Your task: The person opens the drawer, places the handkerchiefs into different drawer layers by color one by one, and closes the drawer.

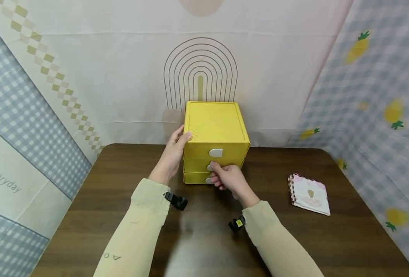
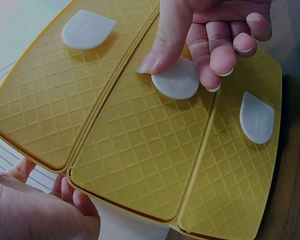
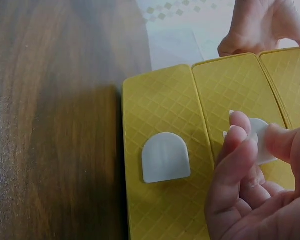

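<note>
A yellow three-drawer storage box (image 1: 215,121) with a lattice-textured front stands at the back of the table. Each drawer front carries a white rounded handle. My left hand (image 1: 172,156) rests against the box's left side, its thumb by the top front edge; in the left wrist view the left hand (image 2: 40,205) is partly cut off. With thumb and fingers, my right hand (image 1: 230,179) pinches the middle drawer's handle (image 2: 177,80). The top handle (image 1: 215,152) and bottom handle (image 3: 166,158) are untouched. All the drawers look closed.
On the right of the brown wooden table (image 1: 128,165) lies a folded cloth (image 1: 310,194) with a printed pattern. Patterned curtains (image 1: 270,61) hang behind the box and along both sides.
</note>
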{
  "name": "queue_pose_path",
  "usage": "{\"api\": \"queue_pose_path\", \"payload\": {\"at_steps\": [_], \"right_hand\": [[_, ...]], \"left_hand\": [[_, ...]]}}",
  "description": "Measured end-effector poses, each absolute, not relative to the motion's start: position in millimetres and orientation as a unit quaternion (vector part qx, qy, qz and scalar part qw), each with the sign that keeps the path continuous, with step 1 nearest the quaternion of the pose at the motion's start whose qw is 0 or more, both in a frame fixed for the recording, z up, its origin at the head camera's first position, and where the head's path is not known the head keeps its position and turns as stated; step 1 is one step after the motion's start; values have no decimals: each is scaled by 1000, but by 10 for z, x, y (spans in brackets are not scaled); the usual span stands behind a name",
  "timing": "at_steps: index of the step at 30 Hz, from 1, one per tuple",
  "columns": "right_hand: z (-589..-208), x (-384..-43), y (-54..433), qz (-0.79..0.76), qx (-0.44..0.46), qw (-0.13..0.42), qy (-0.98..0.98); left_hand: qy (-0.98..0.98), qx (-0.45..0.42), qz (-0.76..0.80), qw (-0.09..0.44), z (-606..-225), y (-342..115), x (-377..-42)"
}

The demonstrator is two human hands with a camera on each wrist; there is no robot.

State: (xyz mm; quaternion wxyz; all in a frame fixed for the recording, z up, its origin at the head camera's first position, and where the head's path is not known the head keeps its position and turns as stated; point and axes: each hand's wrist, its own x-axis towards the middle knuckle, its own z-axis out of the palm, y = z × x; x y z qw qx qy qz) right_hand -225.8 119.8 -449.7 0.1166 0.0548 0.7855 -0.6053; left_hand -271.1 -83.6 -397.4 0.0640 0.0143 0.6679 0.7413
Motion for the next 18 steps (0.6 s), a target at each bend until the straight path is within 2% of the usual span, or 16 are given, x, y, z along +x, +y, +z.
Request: {"api": "queue_pose_path", "payload": {"at_steps": [6,18], "right_hand": [[-4534,-2262,1170,-603,61,117,787],[-4716,-2120,1301,-600,57,180,777]], "left_hand": [[670,11,740,65,-3996,-868,-2722],[670,22,739,67,-3983,-871,-2716]]}}
